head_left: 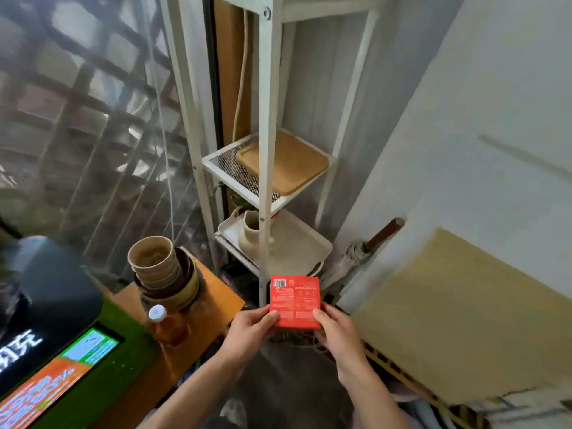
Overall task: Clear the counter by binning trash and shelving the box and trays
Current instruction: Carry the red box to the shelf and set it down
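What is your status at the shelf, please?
Left hand and right hand grip flat red cardboard box. White metal shelf rack ahead; wooden board occupies middle tier.

shelf post [266, 168] fronting wooden tray [289, 162]

both hands, left hand [251, 328] and right hand [335, 331], pinch the red box [294, 301] by its lower corners, near the white shelf rack [265, 168] holding a wooden tray [288, 162].

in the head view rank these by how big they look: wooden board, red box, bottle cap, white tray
1. white tray, partly hidden by the shelf post
2. wooden board, close to the tray, so unsure
3. red box, nearer the camera
4. bottle cap
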